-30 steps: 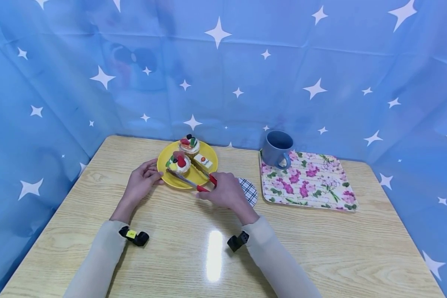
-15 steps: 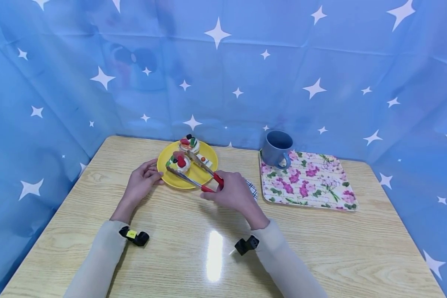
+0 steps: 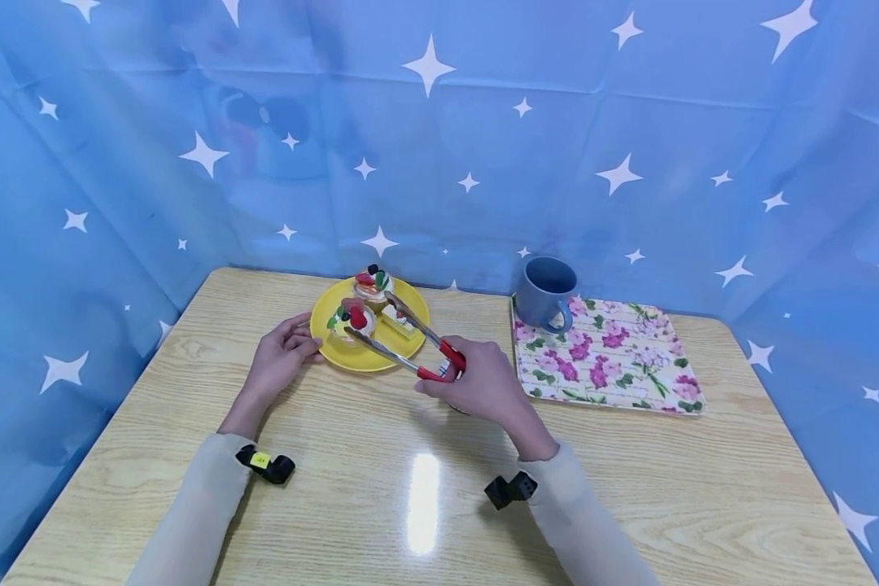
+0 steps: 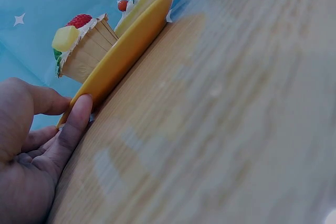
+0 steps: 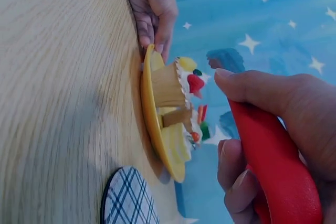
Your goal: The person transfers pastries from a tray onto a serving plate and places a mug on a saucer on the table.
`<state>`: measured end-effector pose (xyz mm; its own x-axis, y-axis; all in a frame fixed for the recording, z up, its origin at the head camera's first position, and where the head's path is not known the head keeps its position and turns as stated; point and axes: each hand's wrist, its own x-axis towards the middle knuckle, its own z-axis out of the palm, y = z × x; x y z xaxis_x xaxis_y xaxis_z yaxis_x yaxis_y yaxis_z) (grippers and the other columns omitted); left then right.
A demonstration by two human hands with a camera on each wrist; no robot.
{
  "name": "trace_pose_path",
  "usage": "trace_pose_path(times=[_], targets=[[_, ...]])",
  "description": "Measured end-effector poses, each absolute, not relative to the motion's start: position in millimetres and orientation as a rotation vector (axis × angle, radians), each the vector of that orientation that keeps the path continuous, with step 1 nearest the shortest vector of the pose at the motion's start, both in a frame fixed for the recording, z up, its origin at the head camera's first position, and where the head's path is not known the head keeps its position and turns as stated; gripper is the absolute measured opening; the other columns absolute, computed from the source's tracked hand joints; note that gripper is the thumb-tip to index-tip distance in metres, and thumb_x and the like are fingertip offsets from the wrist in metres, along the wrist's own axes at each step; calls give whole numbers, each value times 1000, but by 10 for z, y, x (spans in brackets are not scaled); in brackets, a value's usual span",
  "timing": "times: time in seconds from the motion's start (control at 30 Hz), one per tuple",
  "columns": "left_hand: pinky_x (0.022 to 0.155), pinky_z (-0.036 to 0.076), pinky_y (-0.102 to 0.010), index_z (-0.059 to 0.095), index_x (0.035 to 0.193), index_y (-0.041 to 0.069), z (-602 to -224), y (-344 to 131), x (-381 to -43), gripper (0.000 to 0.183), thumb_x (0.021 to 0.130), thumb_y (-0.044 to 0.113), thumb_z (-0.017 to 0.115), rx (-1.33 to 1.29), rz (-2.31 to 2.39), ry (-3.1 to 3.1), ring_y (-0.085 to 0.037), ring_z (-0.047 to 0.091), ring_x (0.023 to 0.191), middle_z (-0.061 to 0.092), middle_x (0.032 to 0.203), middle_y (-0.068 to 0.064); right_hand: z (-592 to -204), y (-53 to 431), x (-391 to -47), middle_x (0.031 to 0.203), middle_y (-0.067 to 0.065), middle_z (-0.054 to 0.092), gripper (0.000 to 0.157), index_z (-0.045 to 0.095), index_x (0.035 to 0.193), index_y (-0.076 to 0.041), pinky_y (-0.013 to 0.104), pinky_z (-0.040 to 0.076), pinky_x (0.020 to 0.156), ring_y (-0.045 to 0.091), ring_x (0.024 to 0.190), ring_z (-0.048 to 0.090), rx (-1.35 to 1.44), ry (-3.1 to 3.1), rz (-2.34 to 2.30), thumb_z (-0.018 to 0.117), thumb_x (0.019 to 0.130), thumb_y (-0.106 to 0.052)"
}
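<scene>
A round yellow plate (image 3: 359,360) sits at the back left of the table, carrying two fruit-topped cupcakes and a small slice of cake (image 4: 137,14). The nearer cupcake (image 4: 86,51) has a strawberry and a yellow fruit piece on its cream; the other cupcake (image 3: 373,286) stands behind it. At the plate's left rim my left hand (image 3: 282,358) pinches the edge between thumb and fingers. My right hand (image 3: 483,378) grips red-handled metal tongs (image 3: 388,352). Their arms are spread, with nothing between them, and the tips overlap the cakes in the head view.
Under and beside the right hand lies a round plaid coaster (image 5: 128,198). Toward the back right, a blue-grey mug (image 3: 540,297) stands on the left corner of a flowered tray (image 3: 608,354). A blue star-patterned curtain (image 3: 439,163) hangs behind the table.
My right hand has drawn back to the right with the tongs. Their tips have risen off the cake slice and spread wider. My left hand stays at the plate.
</scene>
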<state>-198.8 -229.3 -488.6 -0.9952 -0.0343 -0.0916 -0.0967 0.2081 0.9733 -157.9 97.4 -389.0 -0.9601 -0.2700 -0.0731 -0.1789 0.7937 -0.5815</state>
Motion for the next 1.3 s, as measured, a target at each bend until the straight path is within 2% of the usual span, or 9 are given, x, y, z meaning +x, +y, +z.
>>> trace_pose_path(times=[0.07, 0.23, 0.47, 0.87, 1.07, 1.3], targets=[[82, 67, -23, 37, 159, 11, -4883, -2290, -1990, 60, 103, 13, 61, -129, 1941, 2401, -5, 69, 84, 57, 120, -14, -3896, 1014, -1566, 70, -1, 59, 69, 67, 131, -13, 27, 40, 48, 19, 61, 52, -362, 2837, -920, 88, 78, -51], [82, 67, -24, 37, 159, 11, -4882, -2292, -1991, 61, 103, 13, 61, -127, 1944, 2397, -5, 69, 84, 57, 119, -13, -3932, 1105, -1546, 72, -1, 61, 59, 70, 123, -13, 26, 43, 48, 17, 62, 53, -397, 2843, -1011, 88, 79, -48], [82, 67, -24, 38, 158, 11, -4891, -2296, -1990, 60, 103, 12, 61, -137, 1948, 2391, -5, 69, 85, 57, 118, -12, -3933, 1228, -1535, 84, 1, 66, 66, 66, 130, -11, 27, 48, 53, 19, 72, 56, -329, 2844, -1028, 87, 79, -48], [81, 67, -24, 39, 158, 11, -4902, -2296, -2000, 61, 102, 13, 63, -135, 1947, 2401, -4, 69, 84, 58, 117, -12, -3892, 1494, -1477, 84, 2, 65, 60, 63, 126, -18, 26, 44, 50, 22, 73, 53, -222, 2899, -1087, 86, 80, -49], [82, 67, -25, 39, 158, 11, -4905, -2298, -2002, 60, 103, 13, 62, -129, 1944, 2404, -5, 69, 84, 58, 119, -14, -3863, 1644, -1452, 84, 1, 67, 71, 58, 136, -11, 25, 45, 50, 20, 72, 54, -185, 2917, -1090, 85, 81, -48], [81, 67, -24, 38, 158, 11, -4910, -2298, -2007, 60, 103, 15, 62, -141, 1921, 2422, -5, 69, 83, 58, 120, -16, -3813, 1825, -1443, 88, 6, 68, 69, 58, 137, -11, 27, 44, 51, 23, 75, 55, -142, 2962, -1099, 84, 83, -47]])
